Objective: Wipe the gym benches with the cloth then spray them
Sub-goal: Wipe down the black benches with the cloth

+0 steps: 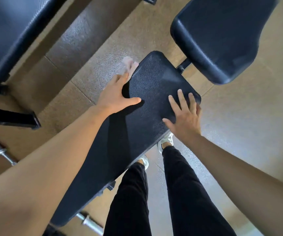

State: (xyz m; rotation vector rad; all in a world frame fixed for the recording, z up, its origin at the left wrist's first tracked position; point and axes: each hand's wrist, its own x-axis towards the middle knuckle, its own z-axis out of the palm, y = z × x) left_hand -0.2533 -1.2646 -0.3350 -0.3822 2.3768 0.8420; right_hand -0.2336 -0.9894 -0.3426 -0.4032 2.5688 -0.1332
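cloth point(128, 64), pale and blurred, lay against the left side edge of the black bench point(152, 82), near its far end. left hand point(115, 97) spread wide: thumb on the pad top, fingers stretched along the edge onto the cloth, pressing it. right hand point(183, 114) flat on the pad by its right edge, fingers splayed, holding nothing. second bench point(222, 40) stood just beyond.

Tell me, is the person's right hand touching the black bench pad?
Touching. The head view shows the right hand lying flat on the bench pad, fingers spread, with no gap beneath.
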